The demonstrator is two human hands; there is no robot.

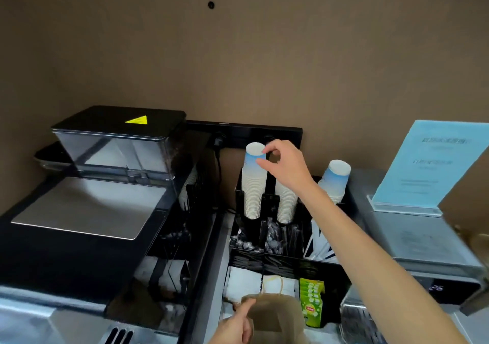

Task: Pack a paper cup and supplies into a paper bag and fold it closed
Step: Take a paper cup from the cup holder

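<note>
Head view: right hand (284, 164) pinching the top paper cup (254, 156) of an inverted stack, centre of frame.
Thin, light and easily crushed, the cup is probably best held lightly at its stiff base rim. At bottom centre, the left hand (234, 326) grips the soft, creased kraft paper bag (277, 314) beside glossy green tea packets (312, 302).

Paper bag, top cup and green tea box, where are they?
paper bag (275, 314): head view, on its brown front.
top cup (252, 156): head view, on its blue side.
green tea box (313, 304): head view, on its front face.
</note>
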